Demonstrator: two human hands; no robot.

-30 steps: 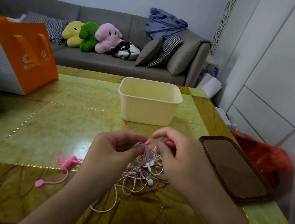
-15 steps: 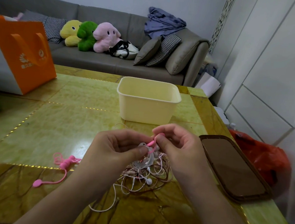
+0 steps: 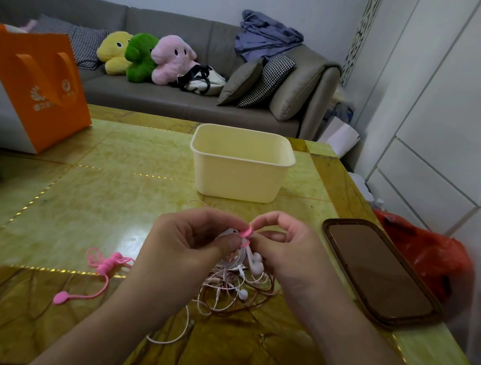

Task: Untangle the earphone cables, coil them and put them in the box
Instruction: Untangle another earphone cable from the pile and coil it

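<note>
You sit in home living room: grey sofa (image 3: 153, 100) lined with plush toys (image 3: 145, 56) and cushions (image 3: 256, 81), green stone tabletop (image 3: 103, 189) before you, white cabinets (image 3: 439, 126) right.

Box (image 3: 239, 176) behind cable tangle (image 3: 233, 291), lid (image 3: 378, 276) right.

Both forearms reach in from bottom edge, converging mid-frame. Left hand (image 3: 188, 241) fingers curled, thumb pressed toward right hand (image 3: 286, 246). Right thumb and forefinger pinched together, other fingers curled.
</note>
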